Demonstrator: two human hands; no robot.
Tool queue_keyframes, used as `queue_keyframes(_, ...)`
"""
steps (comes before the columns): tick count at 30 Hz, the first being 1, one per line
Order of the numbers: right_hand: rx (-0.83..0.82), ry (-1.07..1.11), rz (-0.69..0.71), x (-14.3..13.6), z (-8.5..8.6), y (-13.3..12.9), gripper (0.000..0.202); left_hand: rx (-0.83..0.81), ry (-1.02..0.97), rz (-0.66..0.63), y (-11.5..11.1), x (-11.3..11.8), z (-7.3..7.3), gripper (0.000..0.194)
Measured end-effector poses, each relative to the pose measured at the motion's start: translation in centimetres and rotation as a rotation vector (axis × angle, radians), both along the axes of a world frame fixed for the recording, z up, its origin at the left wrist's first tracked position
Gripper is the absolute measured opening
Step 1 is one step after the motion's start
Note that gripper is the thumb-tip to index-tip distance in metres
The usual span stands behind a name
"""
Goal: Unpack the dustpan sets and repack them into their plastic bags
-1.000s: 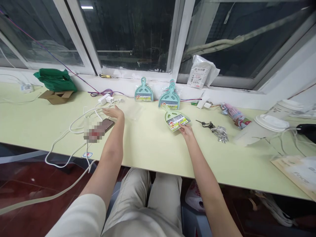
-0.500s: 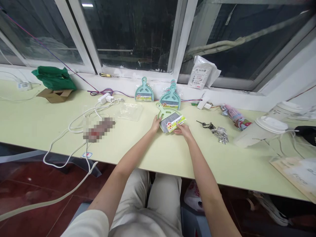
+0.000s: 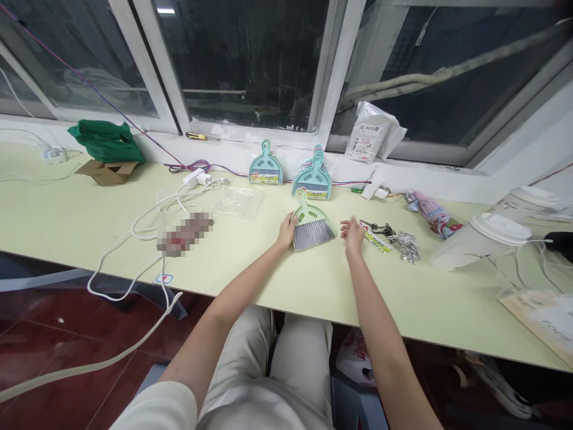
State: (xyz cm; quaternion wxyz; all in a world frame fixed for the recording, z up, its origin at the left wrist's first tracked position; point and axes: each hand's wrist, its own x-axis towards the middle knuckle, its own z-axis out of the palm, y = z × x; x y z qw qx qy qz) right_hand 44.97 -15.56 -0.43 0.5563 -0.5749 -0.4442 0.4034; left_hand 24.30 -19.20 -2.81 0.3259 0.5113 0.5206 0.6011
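A: Which way does the small broom and dustpan set (image 3: 310, 224) lie?

B: Flat on the bench (image 3: 268, 280), about mid-width. Its long axis runs from roughly 11 o'clock to 5 o'clock: the looped green handle points away towards the window, the grey bristles fan out towards the person.

A: And the hands?

B: The left hand (image 3: 286, 230) rests against the set's left edge, at its 9 o'clock, fingers curled lightly on the rim of the pan. The right hand (image 3: 353, 234) is at the set's 3 o'clock, near it but apart, fingers loosely spread and gripping nothing. Just beyond it, at its 2 o'clock, lies a narrow yellow-green label card (image 3: 375, 239), touching or overlapping the bunch of keys (image 3: 394, 237).

A: What differs from half a second ago?

B: Then the card sat across the bristles and both hands were on the set. Now the bristles are bare, the card is over by the keys, and the right hand has drawn off to the right. The set itself has hardly shifted.

A: Any containers?

B: A clear plastic bag (image 3: 239, 202) lies flat at the set's 10 o'clock; it looks empty, though I cannot be sure. At 12 o'clock, leaning by the window sill, stand a single teal set (image 3: 265, 168) and a stack of more teal sets (image 3: 313, 176), apparently in clear wrapping. Far left, an open brown cardboard box (image 3: 107, 172) sits under a green bag (image 3: 107, 140); its contents are hidden.
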Motion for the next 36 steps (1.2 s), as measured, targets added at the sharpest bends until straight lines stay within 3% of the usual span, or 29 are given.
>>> queue_keyframes(3, 0.326, -0.518, 0.114, -4.0, 0.2, -2.8, 0.038, 0.083, 0.081, -0.077, -1.7, 1.3, 0.6, 0.046)
queue_keyframes(6, 0.454, -0.78, 0.107, -5.8, 0.4, -4.1, 0.032, 0.156, 0.114, -0.104, -2.8, 1.9, 1.4, 0.05)
queue_keyframes(11, 0.436, -0.785, 0.059, -4.7, 0.7, -3.2, 0.029, 0.207, 0.148, -0.245, -2.7, 1.3, 3.1, 0.051)
queue_keyframes(14, 0.427, -0.773, 0.062, -4.1, 0.9, -2.7, 0.029, 0.204, 0.208, -0.253, -2.4, 1.0, 3.8, 0.047)
queue_keyframes(23, 0.487, -0.921, -0.033, -4.5, 2.2, -4.0, 0.029, 0.185, 0.417, -0.109, -2.5, 1.3, 4.8, 0.046)
queue_keyframes(29, 0.491, -0.965, -0.21, -1.5, 3.5, -3.9, 0.036, 0.152, 0.384, 0.31, -2.4, -3.4, 6.6, 0.048)
queue_keyframes(32, 0.388, -1.09, -0.097, -0.3, 2.9, -2.5, 0.034, -0.047, 0.455, 0.369, -2.2, -5.8, 6.0, 0.044)
queue_keyframes(36, 0.191, -1.277, 0.077, 0.1, 0.7, -1.1, 0.029, -0.327, 0.689, 0.267, -1.7, -6.8, 4.3, 0.039)
